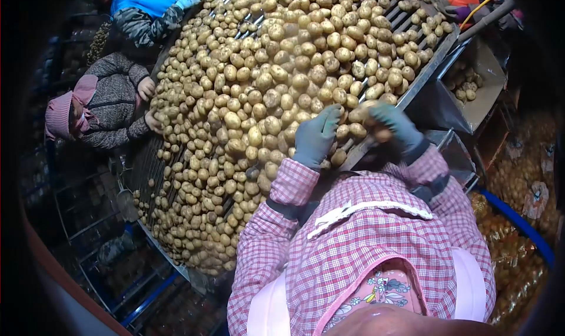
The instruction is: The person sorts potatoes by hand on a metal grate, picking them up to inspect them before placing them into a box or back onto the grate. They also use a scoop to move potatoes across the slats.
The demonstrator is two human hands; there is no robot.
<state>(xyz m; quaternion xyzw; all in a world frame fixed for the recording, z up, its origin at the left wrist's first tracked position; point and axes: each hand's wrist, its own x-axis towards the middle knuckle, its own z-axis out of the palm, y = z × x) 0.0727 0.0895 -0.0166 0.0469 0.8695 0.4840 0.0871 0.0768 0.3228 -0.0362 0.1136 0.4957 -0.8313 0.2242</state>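
A wide heap of potatoes (233, 121) covers a slatted metal sorting table. My left hand (316, 137), in a grey-green glove, rests at the heap's near edge with its fingers stretched over the potatoes, and no potato shows in its grasp. To the right, beside the table's metal rim (356, 153), my right hand (398, 127) wears a similar glove and is smeared by motion. A blurred potato (382, 136) sits beneath its curled fingers and appears gripped. Another blurred potato (361, 111) lies between the two hands.
Across the table on the left, a co-worker (112, 97) reaches into the heap. Two more people are partly visible at the top. Metal chutes (479, 88) with some potatoes stand at the right, near a blue tube (521, 227) and filled net bags (512, 277).
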